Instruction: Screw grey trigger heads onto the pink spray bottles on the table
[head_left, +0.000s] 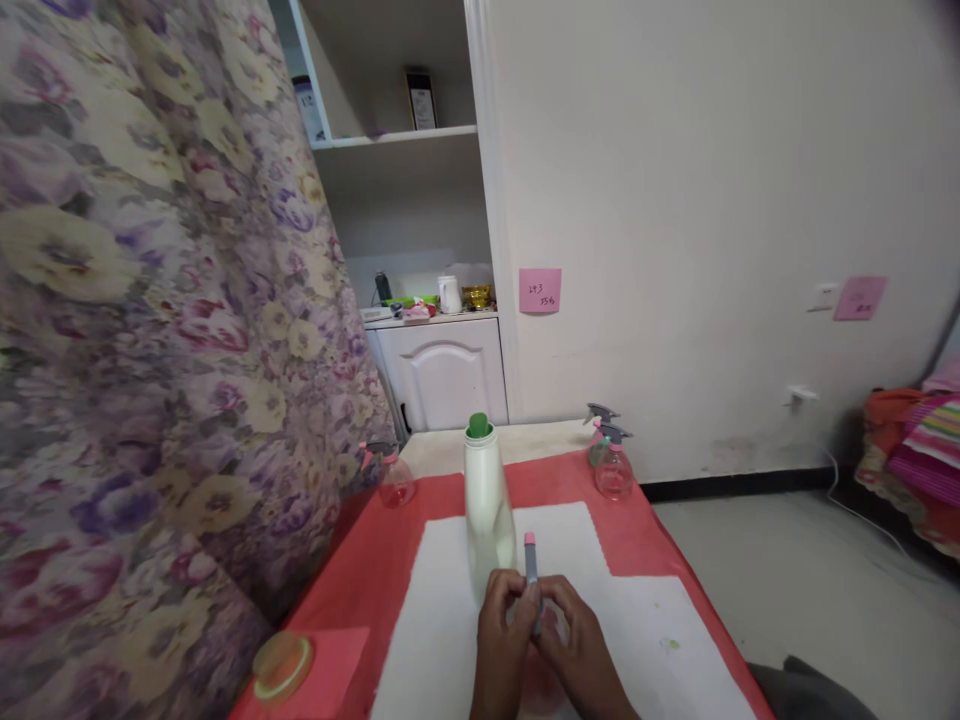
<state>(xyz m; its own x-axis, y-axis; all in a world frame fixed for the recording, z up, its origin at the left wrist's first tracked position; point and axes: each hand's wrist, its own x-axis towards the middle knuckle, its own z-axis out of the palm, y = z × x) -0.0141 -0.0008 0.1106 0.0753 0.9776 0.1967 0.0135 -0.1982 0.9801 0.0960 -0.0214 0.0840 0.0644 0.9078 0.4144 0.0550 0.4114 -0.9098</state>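
My left hand [501,625] and my right hand [576,640] meet over the white sheet [427,620], fingers closed around the grey spray head [532,565] of a spray bottle. Its pink nozzle tip points away from me. The bottle's clear, pinkish body [541,685] shows below, partly hidden between my wrists. Just beyond my left hand stands a tall pale-green plastic bottle [487,500], upright and uncapped, with a green spout inside its mouth.
One spray bottle [396,485] stands at the back left; two more, including a clear one [614,475], stand at the back right. A tape roll [282,665] lies front left on the red cloth [352,570]. A floral curtain [172,350] hangs along the left side.
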